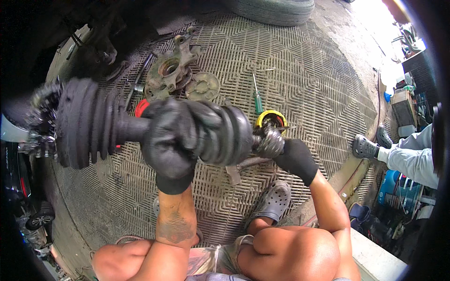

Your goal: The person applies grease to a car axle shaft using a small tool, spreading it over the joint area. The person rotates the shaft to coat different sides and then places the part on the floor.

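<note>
A greasy black car drive axle (133, 129) lies across both hands above the floor, with a wide ribbed boot (84, 122) at its left end and a smaller one (227, 133) on the right. Wearing a black glove, my left hand (169, 138) is closed around the shaft beside the smaller boot. My right hand (296, 160), gloved too, is closed on the shiny metal end (271, 144) of the axle; some fingers are hidden. Just behind that end is a round yellow-rimmed item (279, 115) with dark contents. Part of a red item (141, 108) shows behind my left hand.
On the grated mat are a rusty steering knuckle (169, 70), a round metal disc (204, 87), a long-handled wrench (139, 85) and a green-handled screwdriver (258, 100). A tire (276, 10) lies at the far side. Another person's clog (365, 147) and a blue box (397, 189) are at right.
</note>
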Demonstrator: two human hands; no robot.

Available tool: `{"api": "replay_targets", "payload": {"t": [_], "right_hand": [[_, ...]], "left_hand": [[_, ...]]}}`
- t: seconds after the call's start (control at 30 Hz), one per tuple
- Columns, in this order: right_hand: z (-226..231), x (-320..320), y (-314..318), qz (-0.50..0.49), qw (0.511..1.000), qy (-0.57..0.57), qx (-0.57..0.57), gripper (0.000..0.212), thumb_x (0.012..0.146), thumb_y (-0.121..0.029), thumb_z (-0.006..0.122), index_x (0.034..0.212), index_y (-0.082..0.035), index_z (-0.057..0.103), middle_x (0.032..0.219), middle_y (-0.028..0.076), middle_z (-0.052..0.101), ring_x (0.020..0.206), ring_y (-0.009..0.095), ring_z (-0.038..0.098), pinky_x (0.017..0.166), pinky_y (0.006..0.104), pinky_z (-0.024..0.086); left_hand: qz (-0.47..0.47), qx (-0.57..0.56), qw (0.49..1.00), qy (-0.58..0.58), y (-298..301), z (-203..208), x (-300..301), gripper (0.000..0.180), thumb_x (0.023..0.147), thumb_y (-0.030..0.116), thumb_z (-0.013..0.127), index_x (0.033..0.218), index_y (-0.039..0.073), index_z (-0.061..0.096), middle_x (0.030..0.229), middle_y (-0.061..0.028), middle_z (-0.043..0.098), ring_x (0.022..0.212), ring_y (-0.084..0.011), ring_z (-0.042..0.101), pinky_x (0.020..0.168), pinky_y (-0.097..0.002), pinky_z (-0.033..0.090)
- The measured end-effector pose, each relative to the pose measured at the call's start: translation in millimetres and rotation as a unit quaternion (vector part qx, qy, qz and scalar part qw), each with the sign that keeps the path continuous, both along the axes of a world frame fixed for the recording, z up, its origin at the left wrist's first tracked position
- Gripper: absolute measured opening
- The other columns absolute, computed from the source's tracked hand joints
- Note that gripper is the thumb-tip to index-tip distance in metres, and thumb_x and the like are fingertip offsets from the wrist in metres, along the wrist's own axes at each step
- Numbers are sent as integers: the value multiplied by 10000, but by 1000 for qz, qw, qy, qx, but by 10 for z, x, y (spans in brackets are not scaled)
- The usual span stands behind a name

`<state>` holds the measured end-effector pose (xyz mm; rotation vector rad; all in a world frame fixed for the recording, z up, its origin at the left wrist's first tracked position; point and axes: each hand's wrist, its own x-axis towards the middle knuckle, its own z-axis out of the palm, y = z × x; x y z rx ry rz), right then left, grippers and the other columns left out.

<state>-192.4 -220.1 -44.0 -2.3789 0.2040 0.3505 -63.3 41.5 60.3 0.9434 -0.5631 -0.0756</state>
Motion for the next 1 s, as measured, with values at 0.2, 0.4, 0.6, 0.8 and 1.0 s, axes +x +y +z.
{"api": "replay_targets", "payload": {"t": [0.2, 0.4, 0.6, 0.8, 1.0], "right_hand": [[-145, -53, 171, 171, 981, -82, -41, 285, 688, -294, 783, 919, -130, 745, 752, 160, 696, 729, 391, 682, 662, 478, 540], [-226, -371, 287, 152, 954, -126, 226, 489, 633, -206, 843, 1086, -77, 710, 885, 143, 722, 809, 359, 684, 737, 435, 530], [-346, -332, 332, 12, 937, -304, -172, 470, 761, -189, 821, 1195, -87, 672, 1164, 97, 662, 1098, 309, 577, 963, 484, 417], [-948, -123, 432, -91, 966, -241, -30, 283, 798, -153, 747, 1072, -87, 728, 982, 138, 718, 971, 323, 674, 868, 433, 506], [-715, 6, 479, 74, 997, -9, 26, 320, 756, -253, 761, 1007, -56, 742, 891, 189, 726, 849, 380, 703, 768, 430, 545]], "left_hand": [[15, 132, 987, 85, -188, 390, 112, 410, 1025, 180, 444, 632, 72, 494, 649, -153, 622, 660, -273, 659, 721, -374, 562], [-11, -20, 973, 231, 48, 9, 561, 283, 981, 229, 570, 794, 25, 632, 739, -80, 685, 641, -140, 638, 669, -279, 542], [-85, -184, 948, 244, 56, -100, 353, 415, 1022, 217, 397, 646, 101, 529, 612, -70, 597, 767, -282, 675, 834, -487, 554], [-77, -74, 994, 39, -96, 41, 123, 427, 985, 262, 446, 569, 167, 418, 545, -48, 498, 682, -242, 592, 915, -451, 464], [-7, 201, 980, 12, -230, 336, 63, 168, 949, 145, 597, 854, 15, 645, 778, -97, 662, 708, -166, 642, 735, -270, 503]]}}
